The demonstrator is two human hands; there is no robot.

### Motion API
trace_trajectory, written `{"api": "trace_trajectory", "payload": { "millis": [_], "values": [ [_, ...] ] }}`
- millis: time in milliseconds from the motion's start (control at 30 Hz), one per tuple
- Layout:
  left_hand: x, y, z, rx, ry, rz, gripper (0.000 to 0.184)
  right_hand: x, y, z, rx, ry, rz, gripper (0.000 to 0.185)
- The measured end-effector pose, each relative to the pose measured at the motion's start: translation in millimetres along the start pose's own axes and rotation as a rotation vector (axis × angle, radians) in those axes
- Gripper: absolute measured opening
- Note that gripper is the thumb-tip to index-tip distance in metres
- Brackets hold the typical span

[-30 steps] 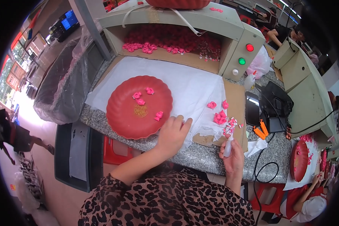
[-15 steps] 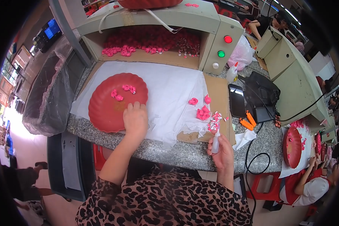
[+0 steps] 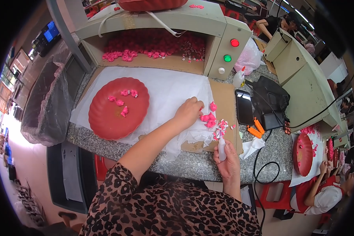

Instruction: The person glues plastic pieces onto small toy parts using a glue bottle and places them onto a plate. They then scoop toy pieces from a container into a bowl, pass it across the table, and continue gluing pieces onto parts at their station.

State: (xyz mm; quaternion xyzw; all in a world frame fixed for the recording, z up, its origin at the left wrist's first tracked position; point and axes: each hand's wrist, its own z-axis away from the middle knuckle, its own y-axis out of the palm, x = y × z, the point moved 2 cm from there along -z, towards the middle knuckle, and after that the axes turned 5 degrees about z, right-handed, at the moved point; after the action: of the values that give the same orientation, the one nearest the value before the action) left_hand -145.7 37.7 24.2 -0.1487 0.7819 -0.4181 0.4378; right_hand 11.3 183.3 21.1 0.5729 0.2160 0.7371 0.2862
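Observation:
My left hand is over the white paper, its fingers closed around a small pink moulded piece that shows only in part. Right beside it lie several more pink moulded pieces and a single one. In my right hand is a small translucent squeeze bottle, held upright with its tip at a heap of tiny pink and white bits. A scalloped red bowl on the left holds several pink pieces, one of them near its middle.
Ahead stands a grey box machine with many pink pieces inside. To the right are a phone, orange-handled cutters, a black bag and a glue bottle. A plastic-lined bin is at left; a co-worker sits at right.
My left hand has moved right, from the red bowl to the loose pink pieces. One more pink piece now lies in the bowl. My right hand keeps the bottle in about the same place.

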Motion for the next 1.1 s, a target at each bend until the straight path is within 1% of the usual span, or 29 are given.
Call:
{"api": "trace_trajectory", "payload": {
  "millis": [67, 133, 167, 200, 267, 300, 367, 400, 433, 500, 533, 600, 633, 700, 733, 800, 833, 900, 933, 1000, 1033, 1100],
  "values": [
    [0.7, -6.0, 7.2, -0.005, -0.034, 0.063, 0.027, 0.9, -1.2, -1.0, 0.007, -0.012, 0.023, 0.028],
    [-2.1, -16.8, 23.2, -0.073, -0.229, 0.562, 0.027, -1.1, -3.5, -4.8, 0.010, -0.020, 0.045, 0.028],
    [3.0, -11.7, 30.8, 0.007, -0.300, 0.890, 0.024, -5.0, -5.6, -8.7, 0.002, -0.044, -0.001, 0.029],
    [2.0, -15.6, 41.5, 0.014, -0.300, 0.891, 0.024, -7.0, -5.3, -12.5, -0.002, -0.071, -0.045, 0.029],
    [-10.8, -20.4, 67.2, 0.165, -0.521, 1.749, 0.019, -7.2, 6.1, -15.1, 0.031, -0.077, -0.109, 0.029],
    [-16.6, -20.1, 75.2, 0.167, -0.522, 1.751, 0.019, -5.7, 12.9, -16.0, 0.072, -0.079, -0.170, 0.029],
    [-23.8, -17.8, 90.9, 0.100, -0.612, 1.976, 0.019, -1.3, 24.8, -16.2, 0.048, -0.047, -0.154, 0.029],
    [-24.8, -14.1, 97.5, 0.098, -0.615, 1.980, 0.019, -1.0, 28.0, -16.7, 0.026, -0.013, -0.136, 0.029],
    [-23.7, -9.9, 101.9, 0.085, -0.557, 1.867, 0.020, -1.8, 28.6, -19.4, 0.024, -0.011, -0.134, 0.029],
    [-19.1, -4.8, 105.9, 0.038, -0.444, 1.593, 0.021, -5.0, 26.1, -24.2, 0.026, -0.080, -0.004, 0.025],
    [-19.0, -3.3, 106.9, 0.039, -0.444, 1.599, 0.021, -8.9, 21.7, -26.1, 0.023, -0.079, 0.000, 0.025],
    [-17.5, -5.7, 107.0, -0.128, -0.323, 1.272, 0.024, -12.6, 17.3, -29.7, 0.061, -0.186, 0.057, 0.021],
    [-16.5, -3.0, 107.7, -0.129, -0.325, 1.274, 0.024, -12.4, 19.2, -28.4, 0.060, -0.185, 0.059, 0.021],
    [-12.4, 2.1, 109.5, -0.282, -0.272, 1.127, 0.024, -10.3, 26.6, -23.9, -0.023, -0.243, 0.044, 0.016],
    [-10.9, 5.5, 109.9, -0.282, -0.275, 1.129, 0.024, -12.0, 28.6, -23.1, -0.025, -0.240, 0.045, 0.016],
    [-9.2, 9.5, 111.1, -0.370, -0.243, 1.074, 0.022, -13.3, 31.1, -19.8, -0.051, -0.363, 0.190, 0.015],
    [-9.5, 10.4, 111.4, -0.368, -0.246, 1.077, 0.022, -15.2, 31.9, -18.1, -0.055, -0.361, 0.192, 0.015],
    [-11.1, 9.1, 111.7, -0.397, -0.179, 0.964, 0.021, -17.1, 33.7, -13.2, -0.105, -0.472, 0.413, 0.016],
    [-11.7, 9.1, 111.6, -0.397, -0.181, 0.964, 0.021, -18.7, 34.9, -11.0, -0.105, -0.470, 0.413, 0.016],
    [-11.9, 9.0, 111.8, -0.413, -0.226, 0.948, 0.021, -19.8, 38.5, -5.7, -0.113, -0.554, 0.545, 0.017],
    [-11.4, 9.7, 112.1, -0.413, -0.227, 0.947, 0.021, -20.2, 38.9, -4.6, -0.114, -0.552, 0.544, 0.017],
    [-10.5, 11.5, 112.6, -0.422, -0.228, 0.956, 0.020, -20.1, 40.7, -2.8, -0.062, -0.602, 0.654, 0.018]
  ]
}}
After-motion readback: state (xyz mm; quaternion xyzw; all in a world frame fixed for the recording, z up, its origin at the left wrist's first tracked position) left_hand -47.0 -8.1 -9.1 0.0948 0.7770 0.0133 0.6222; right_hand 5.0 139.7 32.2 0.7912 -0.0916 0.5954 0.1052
